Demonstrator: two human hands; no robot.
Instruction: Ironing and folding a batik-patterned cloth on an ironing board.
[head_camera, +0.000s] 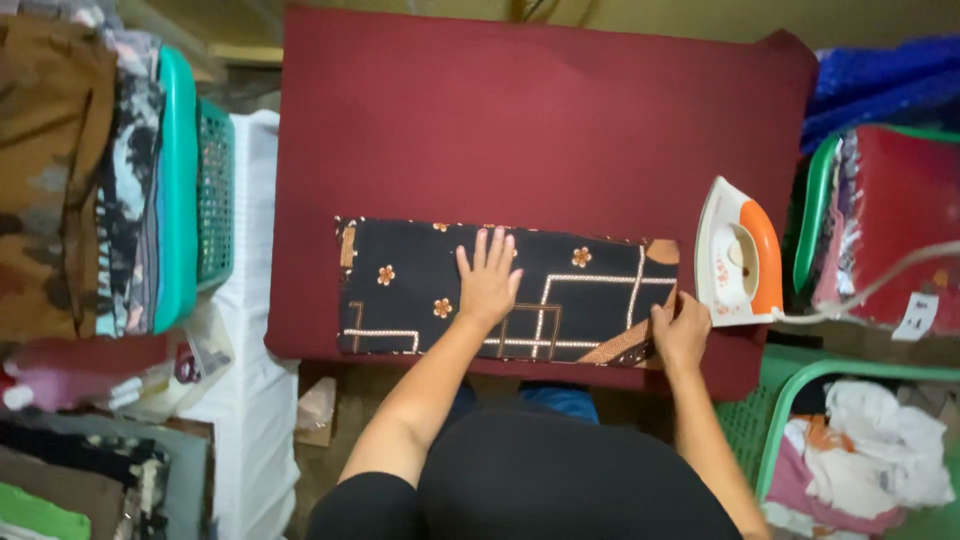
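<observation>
A folded black cloth (400, 285) with orange flowers and pale line patterns lies along the near edge of a dark red padded board (540, 130). My left hand (488, 280) rests flat on the middle of the cloth, fingers spread. My right hand (680, 330) pinches the cloth's near right corner, where an orange-brown patterned part shows. A white and orange iron (738, 255) stands on the board's right edge, just beyond my right hand, with its cord running off to the right.
A teal basket (185, 180) with stacked folded clothes stands at the left, over a white stand (255, 400). A green basket (800, 400) with crumpled laundry sits at the lower right. A green-rimmed bin with red cloth (900, 220) is at the right.
</observation>
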